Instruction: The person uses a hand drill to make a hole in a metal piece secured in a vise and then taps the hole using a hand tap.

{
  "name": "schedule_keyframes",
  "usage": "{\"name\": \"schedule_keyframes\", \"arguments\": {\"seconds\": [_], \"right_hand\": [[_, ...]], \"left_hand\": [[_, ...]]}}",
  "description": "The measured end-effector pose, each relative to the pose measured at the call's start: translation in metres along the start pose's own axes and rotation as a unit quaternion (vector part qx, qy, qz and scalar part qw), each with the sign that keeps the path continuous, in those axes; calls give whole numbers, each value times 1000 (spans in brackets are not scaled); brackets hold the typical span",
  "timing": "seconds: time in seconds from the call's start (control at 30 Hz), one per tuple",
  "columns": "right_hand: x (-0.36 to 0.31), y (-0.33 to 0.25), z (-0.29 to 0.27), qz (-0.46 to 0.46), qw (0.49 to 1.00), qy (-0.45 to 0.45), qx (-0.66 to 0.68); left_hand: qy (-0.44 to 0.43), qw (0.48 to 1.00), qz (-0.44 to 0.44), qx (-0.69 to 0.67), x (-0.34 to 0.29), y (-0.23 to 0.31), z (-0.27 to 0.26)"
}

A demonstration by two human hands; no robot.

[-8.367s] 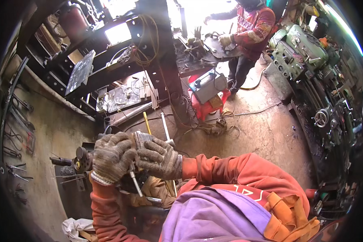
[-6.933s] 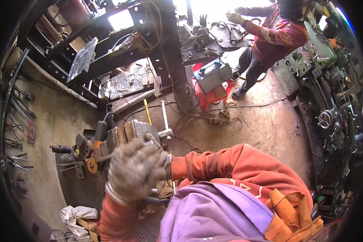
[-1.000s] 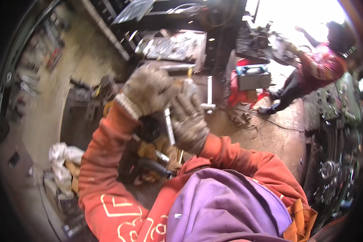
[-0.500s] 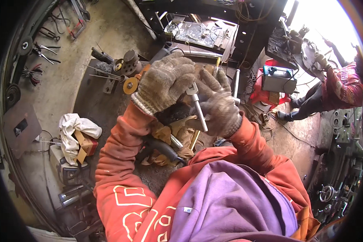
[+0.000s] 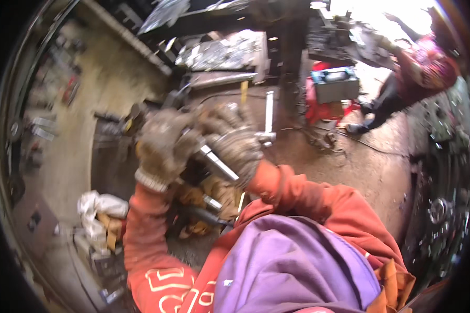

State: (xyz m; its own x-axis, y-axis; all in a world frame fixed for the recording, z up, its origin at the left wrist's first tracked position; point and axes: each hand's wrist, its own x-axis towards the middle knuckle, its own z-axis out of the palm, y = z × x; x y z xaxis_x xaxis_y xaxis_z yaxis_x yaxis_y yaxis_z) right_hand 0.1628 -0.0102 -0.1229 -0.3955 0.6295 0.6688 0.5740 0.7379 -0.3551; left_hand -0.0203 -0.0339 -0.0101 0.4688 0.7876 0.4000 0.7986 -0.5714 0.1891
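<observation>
My left hand point(image 5: 164, 141), in a worn knit work glove, is closed round the upper end of a shiny metal rod point(image 5: 219, 163). The rod is stepped, with a wider lower part, and slants down to the right. Its gripped end is hidden by my fingers. Close beside it, my right hand point(image 5: 235, 143), gloved too, has its fingers stretched out toward the left glove; motion blurs them. The rod passes in front of the right palm, and whether they touch is unclear. A T-shaped metal bar point(image 5: 269, 115) lies just beyond my right hand.
Below my hands are brown cloth or paper point(image 5: 227, 193) and a short metal tube point(image 5: 211, 202). A white cloth point(image 5: 102, 203) drapes over a cardboard box at left. A grey case point(image 5: 337, 88) sits on a red stool. Another person point(image 5: 423, 62) works at upper right; machinery lines the right side.
Both hands and the metal rod have shifted left in the picture, and the rod has tilted further. The view has turned, blurring the surroundings. My left hand keeps its hold.
</observation>
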Motion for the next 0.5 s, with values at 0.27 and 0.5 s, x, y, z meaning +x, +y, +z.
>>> {"name": "schedule_keyframes", "arguments": {"seconds": [0.27, 0.5], "right_hand": [[-2, -6, -15, 24, 990, 64, 125], [-5, 3, -15, 0, 989, 76, 130]], "left_hand": [[24, 993, -92, 65, -43, 25, -5], [20, 995, -83, 44, -41, 20, 2]]}}
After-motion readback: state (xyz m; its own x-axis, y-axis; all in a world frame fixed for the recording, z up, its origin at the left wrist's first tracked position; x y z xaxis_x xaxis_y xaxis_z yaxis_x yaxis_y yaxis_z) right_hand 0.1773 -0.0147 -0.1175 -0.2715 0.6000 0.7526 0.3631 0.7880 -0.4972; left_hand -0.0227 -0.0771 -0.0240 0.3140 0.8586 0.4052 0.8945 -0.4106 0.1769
